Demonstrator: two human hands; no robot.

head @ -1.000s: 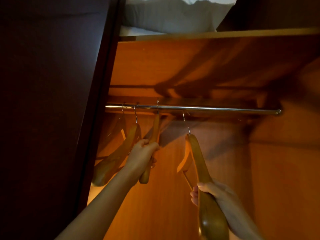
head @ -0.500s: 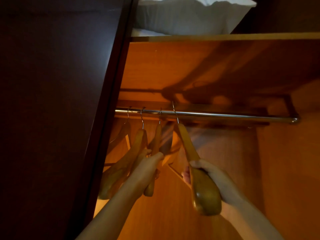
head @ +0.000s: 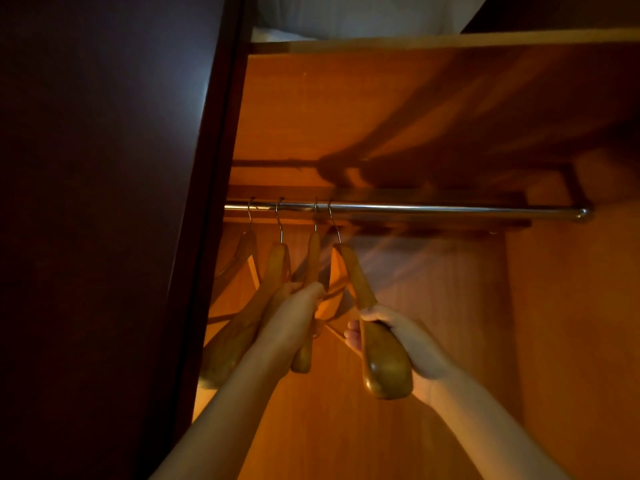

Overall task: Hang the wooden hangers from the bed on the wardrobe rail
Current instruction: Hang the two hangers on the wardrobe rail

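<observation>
A chrome wardrobe rail (head: 450, 212) runs across the open wardrobe. Several wooden hangers hang by metal hooks at its left end. My right hand (head: 401, 344) grips the lower arm of the rightmost hanger (head: 358, 282), whose hook sits over the rail. My left hand (head: 294, 306) holds the neighbouring hanger (head: 311, 261), which hangs nearly edge-on. Two more hangers (head: 273, 271) hang further left, partly hidden behind the dark door.
A dark wardrobe door (head: 104, 202) fills the left side and overlaps the rail's left end. A wooden shelf (head: 450, 39) above the rail carries a white pillow (head: 363, 15). The rail's right half is bare up to its end bracket (head: 583, 213).
My right hand lifted its hanger from below the rail, hooked it on and slid it left beside the others. My left hand stayed on its hanger.
</observation>
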